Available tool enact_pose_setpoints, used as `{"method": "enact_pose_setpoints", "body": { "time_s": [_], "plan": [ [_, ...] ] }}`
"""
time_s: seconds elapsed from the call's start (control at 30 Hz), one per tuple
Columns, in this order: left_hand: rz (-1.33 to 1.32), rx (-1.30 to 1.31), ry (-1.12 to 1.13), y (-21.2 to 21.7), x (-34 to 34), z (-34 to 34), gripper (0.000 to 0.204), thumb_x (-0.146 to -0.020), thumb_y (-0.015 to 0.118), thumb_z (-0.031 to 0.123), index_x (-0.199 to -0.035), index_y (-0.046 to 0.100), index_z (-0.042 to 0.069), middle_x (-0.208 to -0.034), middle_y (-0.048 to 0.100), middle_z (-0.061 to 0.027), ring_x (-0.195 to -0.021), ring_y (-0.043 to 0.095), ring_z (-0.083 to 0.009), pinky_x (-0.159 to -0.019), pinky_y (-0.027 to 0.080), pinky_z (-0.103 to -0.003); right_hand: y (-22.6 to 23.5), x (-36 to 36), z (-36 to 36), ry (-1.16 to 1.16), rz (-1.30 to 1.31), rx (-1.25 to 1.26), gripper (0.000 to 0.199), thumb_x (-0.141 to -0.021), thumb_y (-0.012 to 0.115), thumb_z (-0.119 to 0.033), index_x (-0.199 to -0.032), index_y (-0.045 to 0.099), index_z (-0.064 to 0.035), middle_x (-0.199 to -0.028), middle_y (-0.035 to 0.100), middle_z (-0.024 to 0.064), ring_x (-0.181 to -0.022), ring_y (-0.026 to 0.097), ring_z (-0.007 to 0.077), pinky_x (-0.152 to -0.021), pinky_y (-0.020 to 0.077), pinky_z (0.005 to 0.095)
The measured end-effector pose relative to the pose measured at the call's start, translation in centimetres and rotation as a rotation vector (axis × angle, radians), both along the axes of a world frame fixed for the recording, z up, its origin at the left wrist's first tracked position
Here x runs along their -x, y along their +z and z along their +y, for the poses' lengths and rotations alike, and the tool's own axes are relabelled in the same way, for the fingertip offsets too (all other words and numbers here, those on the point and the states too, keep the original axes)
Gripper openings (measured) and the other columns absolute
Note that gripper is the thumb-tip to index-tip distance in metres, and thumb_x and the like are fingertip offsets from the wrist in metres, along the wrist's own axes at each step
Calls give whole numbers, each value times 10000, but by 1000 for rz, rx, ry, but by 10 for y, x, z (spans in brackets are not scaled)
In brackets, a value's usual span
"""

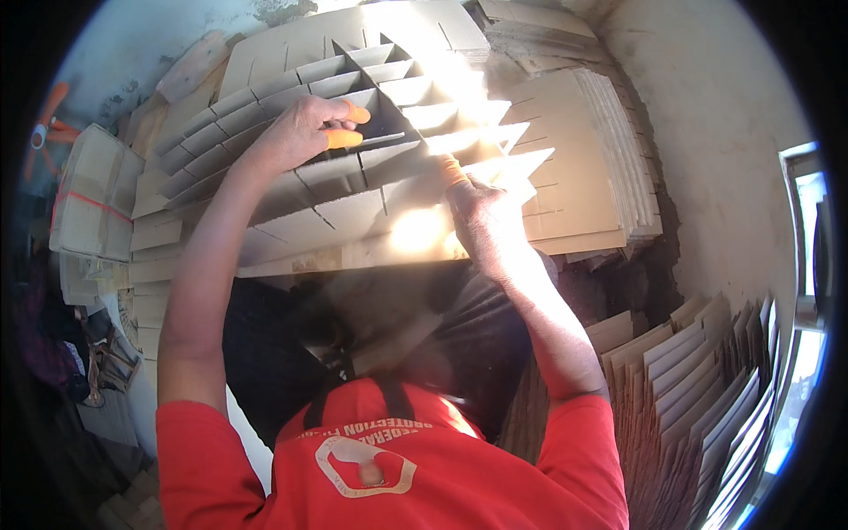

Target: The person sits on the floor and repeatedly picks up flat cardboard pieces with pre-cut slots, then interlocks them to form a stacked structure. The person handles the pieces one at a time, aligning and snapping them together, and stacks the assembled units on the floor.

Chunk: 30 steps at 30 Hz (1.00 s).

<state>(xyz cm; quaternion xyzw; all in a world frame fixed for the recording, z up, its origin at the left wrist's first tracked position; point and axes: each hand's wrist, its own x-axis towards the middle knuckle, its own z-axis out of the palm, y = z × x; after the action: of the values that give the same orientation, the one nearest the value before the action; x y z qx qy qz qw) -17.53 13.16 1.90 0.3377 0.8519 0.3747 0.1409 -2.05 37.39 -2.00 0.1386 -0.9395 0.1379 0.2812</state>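
Grid: one cardboard partition grid (386,159), in front of the person, between and under both hands; its overlapping strips are too many to count surely.
Long axis: left to right across the person, rising slightly rightward; a darker cross strip slants from upper left toward the right hand (484,212).
Hands: two.
Finger covers: three orange finger covers (343,139) visible, two left, one right.
Left grip: the left hand (300,132) has its two covered fingertips apart above the cells.
Right grip: one covered digit lies against the grid; the rest are hidden, so I cannot tell whether it pinches.
Flat stacks: one behind the grid (291,40), one beside it on the right (565,150).
Upright sheets: many cardboard sheets (680,380), lower right, uncounted.
Box: one carton (99,177), left, banded by one red strap (97,203).
Fan: one, orange-bladed (40,135).
Writing: white lettering, inverted and creased, plus one pale emblem, on the red shirt (495,477).
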Motion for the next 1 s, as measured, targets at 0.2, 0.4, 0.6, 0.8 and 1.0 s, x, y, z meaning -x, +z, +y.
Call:
{"method": "enact_pose_setpoints", "body": {
  "time_s": [0.2,0.4,0.6,0.8,1.0],
  "plan": [
    [200,12,-141,1,-2,0,383,-780,737,70,-1145,650,-6,-1088,689,-130,-1009,638,-233,-930,478,-314,-31,3,-5,-151,-167,287,461,-793,636,3,-1251,590,-16,-858,688,97,-735,667,259,-678,504,403],
    [316,37,-160,-15,10,-11,409,-789,720,69,-1187,643,13,-1162,675,-138,-1058,638,-289,-925,486,-345,-9,-3,-7,20,-29,-112,483,-807,624,6,-1286,569,-20,-866,687,113,-718,667,270,-651,511,382],
    [408,223,-59,-27,20,-2,166,-818,664,112,-899,637,-30,-896,665,-202,-768,632,-355,-703,493,-405,-5,-5,-9,24,-167,-26,541,-822,577,40,-1354,525,-43,-839,678,139,-675,659,294,-616,519,391],
    [309,72,60,-33,35,-8,150,-790,632,86,-773,571,-50,-649,421,-195,-593,468,-219,-599,402,-362,3,-9,-7,32,-178,15,557,-821,585,50,-1366,524,-48,-774,642,126,-612,625,261,-588,514,366],
    [261,240,170,-6,3,8,122,-799,602,101,-774,602,-18,-767,584,-238,-735,581,-402,-666,462,-447,27,-7,1,123,-124,185,612,-782,599,109,-1355,561,-103,-716,597,74,-535,560,188,-525,482,319]
  ]
}}
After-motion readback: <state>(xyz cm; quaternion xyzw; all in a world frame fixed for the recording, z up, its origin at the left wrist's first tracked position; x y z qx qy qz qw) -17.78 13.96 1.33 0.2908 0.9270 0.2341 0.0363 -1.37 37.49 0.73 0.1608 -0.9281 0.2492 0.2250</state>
